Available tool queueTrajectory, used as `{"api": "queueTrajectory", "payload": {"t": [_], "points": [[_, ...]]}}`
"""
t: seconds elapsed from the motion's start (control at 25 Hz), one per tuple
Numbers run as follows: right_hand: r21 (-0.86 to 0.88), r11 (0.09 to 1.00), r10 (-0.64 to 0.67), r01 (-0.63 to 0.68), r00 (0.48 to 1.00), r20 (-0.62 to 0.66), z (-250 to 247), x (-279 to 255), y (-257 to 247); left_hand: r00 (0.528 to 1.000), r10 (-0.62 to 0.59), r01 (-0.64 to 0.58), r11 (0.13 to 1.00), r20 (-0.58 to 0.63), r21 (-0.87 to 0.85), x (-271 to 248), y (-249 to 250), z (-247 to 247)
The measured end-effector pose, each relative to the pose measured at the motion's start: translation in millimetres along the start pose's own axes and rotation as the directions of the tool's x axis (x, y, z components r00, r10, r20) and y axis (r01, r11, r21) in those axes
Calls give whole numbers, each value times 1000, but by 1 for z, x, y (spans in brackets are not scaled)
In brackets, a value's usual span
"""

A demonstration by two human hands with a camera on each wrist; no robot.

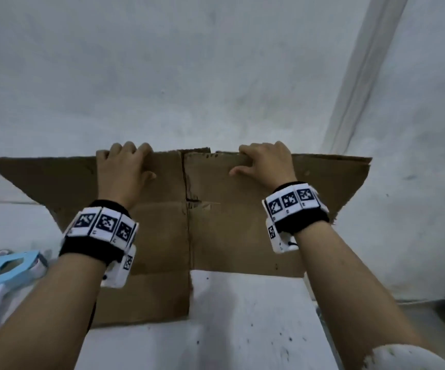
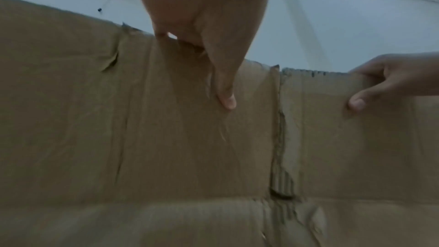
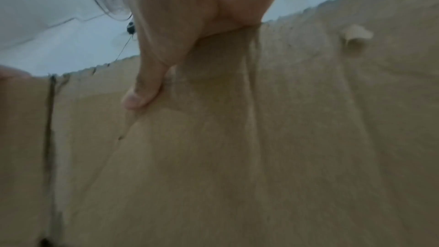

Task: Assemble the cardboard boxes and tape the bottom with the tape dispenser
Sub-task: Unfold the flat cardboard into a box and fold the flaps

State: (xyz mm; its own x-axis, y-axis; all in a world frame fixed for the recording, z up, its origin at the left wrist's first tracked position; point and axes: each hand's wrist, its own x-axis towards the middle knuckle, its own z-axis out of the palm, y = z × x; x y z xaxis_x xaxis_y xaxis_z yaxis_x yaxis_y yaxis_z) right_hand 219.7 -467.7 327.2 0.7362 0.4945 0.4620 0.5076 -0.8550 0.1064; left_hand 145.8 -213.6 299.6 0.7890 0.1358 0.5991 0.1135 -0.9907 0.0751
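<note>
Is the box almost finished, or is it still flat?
Barely started. The cardboard box is still flattened, no flaps folded, no tape visible on it. The left hand and right hand grip its far edge. The tape dispenser lies untouched at the left. Opening, folding and taping remain.

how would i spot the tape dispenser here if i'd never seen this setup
Start at the big brown cardboard box held by its top edge in both hands, then look down past the left hand and its forearm to the picture's left edge. The tape dispenser lies there on the white surface: the only light blue and white plastic thing among brown and white.
</note>
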Motion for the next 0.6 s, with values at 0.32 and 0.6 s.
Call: {"api": "queueTrajectory", "payload": {"t": [0.32, 0.6], "points": [[-40, 999, 38, -36, 998, 45, 11, 36, 16, 989, 140, -137, 988, 53, -67, 40, 8, 26], [3, 997, 78, -80, 967, -242, 61, 26, 7, 980, 193, -183, 968, 42, -170, 64, 16, 33]]}}
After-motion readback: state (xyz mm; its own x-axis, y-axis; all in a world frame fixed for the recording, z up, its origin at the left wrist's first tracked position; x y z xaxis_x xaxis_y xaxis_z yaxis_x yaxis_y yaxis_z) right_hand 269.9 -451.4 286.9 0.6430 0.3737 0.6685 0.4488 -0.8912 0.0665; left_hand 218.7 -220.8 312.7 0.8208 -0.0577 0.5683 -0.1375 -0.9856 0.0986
